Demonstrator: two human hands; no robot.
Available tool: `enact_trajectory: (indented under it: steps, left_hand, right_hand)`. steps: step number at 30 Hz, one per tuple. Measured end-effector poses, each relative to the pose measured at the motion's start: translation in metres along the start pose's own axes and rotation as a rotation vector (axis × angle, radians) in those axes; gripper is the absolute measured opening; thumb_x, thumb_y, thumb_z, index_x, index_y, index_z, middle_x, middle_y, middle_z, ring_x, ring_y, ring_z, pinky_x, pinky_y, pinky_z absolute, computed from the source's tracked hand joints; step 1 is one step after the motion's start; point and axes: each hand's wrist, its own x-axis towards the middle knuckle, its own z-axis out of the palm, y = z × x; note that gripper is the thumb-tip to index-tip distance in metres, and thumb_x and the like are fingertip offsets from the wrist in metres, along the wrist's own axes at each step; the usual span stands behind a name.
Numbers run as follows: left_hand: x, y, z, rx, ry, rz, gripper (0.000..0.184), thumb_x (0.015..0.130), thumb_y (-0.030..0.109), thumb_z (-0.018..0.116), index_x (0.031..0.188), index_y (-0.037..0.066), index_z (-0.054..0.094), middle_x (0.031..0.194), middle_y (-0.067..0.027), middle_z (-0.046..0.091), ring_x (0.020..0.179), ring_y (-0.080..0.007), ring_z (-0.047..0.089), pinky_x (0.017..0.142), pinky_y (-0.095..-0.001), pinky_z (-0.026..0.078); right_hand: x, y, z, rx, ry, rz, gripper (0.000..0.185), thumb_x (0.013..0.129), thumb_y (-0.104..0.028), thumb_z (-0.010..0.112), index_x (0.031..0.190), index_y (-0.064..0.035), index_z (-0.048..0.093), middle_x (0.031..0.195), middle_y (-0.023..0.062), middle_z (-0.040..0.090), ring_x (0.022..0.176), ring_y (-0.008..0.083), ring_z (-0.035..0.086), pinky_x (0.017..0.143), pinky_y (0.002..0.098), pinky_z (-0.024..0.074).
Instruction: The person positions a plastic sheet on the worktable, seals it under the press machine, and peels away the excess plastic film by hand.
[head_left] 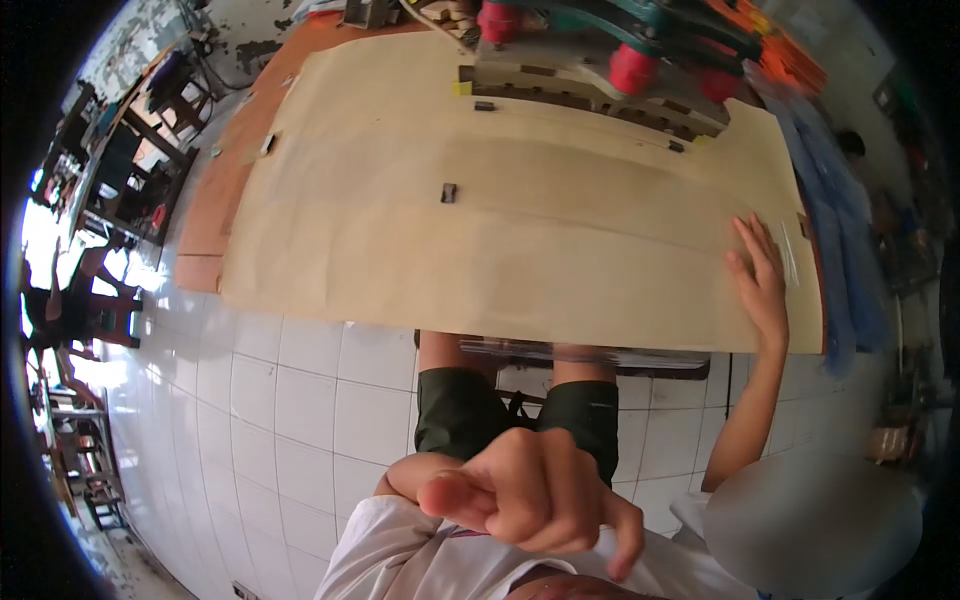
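Right hand [763,285] lies palm down, fingers a little spread, on the tan sheet [520,240] near its right border, just beside a clear plastic strip [788,255]. Left hand [540,490] is raised before the white shirt, apart from the sheet, fingers curled – can't tell from where I stand if it holds anything. Sheet is laid flat over the tabletop, its near edge above the knees, a green-and-red machine [632,70] at the far side. Looks like paper or thin card: probably light for its spread, bendy, smooth enough to slide, easily creased – faint ripples show. Best hold, I'd say, is two wide-apart spots on the near edge, palms flat, no hard pinching. Watch the small dark block [448,193] lying on it; tilting would likely send that sliding.
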Motion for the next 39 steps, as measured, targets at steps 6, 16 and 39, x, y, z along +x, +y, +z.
enact_trajectory:
  steps: [6,16,39]
  left_hand:
    - [0.005,-0.003,0.006,-0.082,-0.057,0.012,0.066,0.094,0.066,0.046,0.052,0.015,0.037,0.052,0.0039,0.038,0.04,-0.0139,0.033,0.073,-0.0429,0.044]
    - [0.049,0.121,-0.029,1.673,0.627,-0.332,0.021,0.094,0.018,0.059,0.094,-0.004,0.057,0.074,-0.0102,0.065,0.074,-0.0179,0.065,0.08,-0.0336,0.048]
    - [0.101,0.28,-0.226,2.819,0.441,-1.413,0.062,0.099,0.056,0.029,0.153,0.025,0.03,0.163,-0.0099,0.014,0.151,-0.0288,0.009,0.113,-0.068,0.003]
  right_hand:
    - [-0.001,0.002,-0.001,-0.027,0.015,-0.024,0.047,0.096,-0.03,0.059,0.14,-0.0142,0.052,0.152,0.0159,0.039,0.143,0.0334,0.031,0.117,0.0457,0.0211]
    - [-0.004,-0.004,-0.001,-0.002,0.102,0.053,0.055,0.097,-0.031,0.057,0.147,-0.0114,0.042,0.159,0.0172,0.023,0.148,0.0339,0.019,0.119,0.0455,0.0189]
    - [0.143,0.054,0.026,-0.273,-0.194,0.239,0.07,0.1,-0.054,0.03,0.156,-0.0138,0.019,0.163,0.0126,0.01,0.151,0.0301,0.007,0.119,0.0553,0.0039]
